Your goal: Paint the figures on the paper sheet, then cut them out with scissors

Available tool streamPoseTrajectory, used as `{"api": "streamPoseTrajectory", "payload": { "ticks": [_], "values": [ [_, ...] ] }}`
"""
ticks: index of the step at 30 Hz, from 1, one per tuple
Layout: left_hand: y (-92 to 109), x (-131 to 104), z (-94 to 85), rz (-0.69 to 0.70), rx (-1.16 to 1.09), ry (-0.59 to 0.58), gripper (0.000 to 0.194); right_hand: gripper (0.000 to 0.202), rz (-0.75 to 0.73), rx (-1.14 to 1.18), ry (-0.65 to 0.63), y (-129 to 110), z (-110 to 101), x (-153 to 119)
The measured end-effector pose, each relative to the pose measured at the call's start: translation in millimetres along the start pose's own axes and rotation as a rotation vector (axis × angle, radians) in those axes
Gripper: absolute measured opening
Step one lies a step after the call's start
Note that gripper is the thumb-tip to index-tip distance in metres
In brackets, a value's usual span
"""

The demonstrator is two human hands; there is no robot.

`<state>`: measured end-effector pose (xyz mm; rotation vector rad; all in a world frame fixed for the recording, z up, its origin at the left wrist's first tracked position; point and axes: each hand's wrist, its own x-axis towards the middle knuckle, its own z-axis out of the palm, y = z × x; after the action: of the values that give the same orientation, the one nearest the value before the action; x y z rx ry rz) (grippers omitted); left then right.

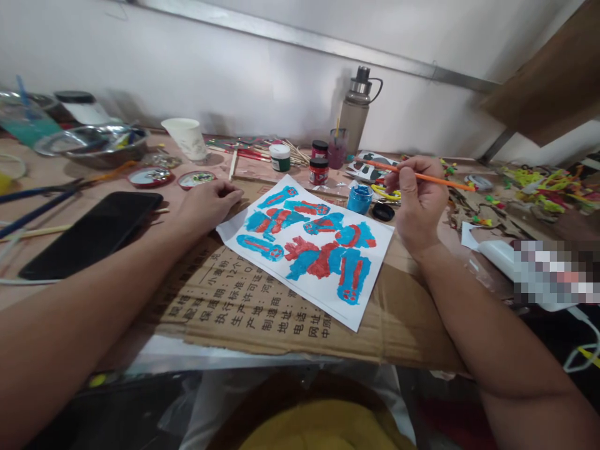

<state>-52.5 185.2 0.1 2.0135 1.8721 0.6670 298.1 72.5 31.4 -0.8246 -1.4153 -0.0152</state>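
White paper [323, 306] painted with blue and red shapes lies at an angle on a flattened cardboard sheet [403, 319]. My left hand [212, 203] rests by the paper's upper left edge, its fingers together; whether anything is under them is hidden. My right hand [419, 197] is raised beyond the paper's right corner, pinching an orange paintbrush [431, 179] whose blue-stained tip points left. Below the brush tip stands an open jar of blue paint [360, 199], with a black lid [383, 212] lying beside it.
A phone [94, 234] lies left of my left forearm. Behind the paper are a paper cup [186, 139], a green jar [280, 158], a red jar [319, 171] and a bottle [355, 112]. A white device [504, 259] with a cable sits right; metal bowls [100, 153] stand back left.
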Motion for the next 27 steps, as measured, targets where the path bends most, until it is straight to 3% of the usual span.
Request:
{"api": "streamPoseTrajectory", "payload": {
  "ticks": [7, 12, 18, 27],
  "values": [
    [-1, 3, 1.6, -0.03, 0.029, -0.023, 0.033, 0.038, 0.003, -0.051, 0.021, -3, 1, 1],
    [0, 2, 0.2, -0.004, 0.037, -0.043, 0.036, 0.042, 0.147, 0.033, 0.026, -2, 1, 3],
    [1, 4, -0.5, -0.033, 0.044, -0.051, 0.039, 0.045, 0.273, 0.167, 0.15, 10, 0, 8],
    [-2, 8, 2.7, 0.026, 0.034, -0.037, 0.034, 0.029, 0.344, 0.101, 0.149, 14, -2, 6]
  ]
}}
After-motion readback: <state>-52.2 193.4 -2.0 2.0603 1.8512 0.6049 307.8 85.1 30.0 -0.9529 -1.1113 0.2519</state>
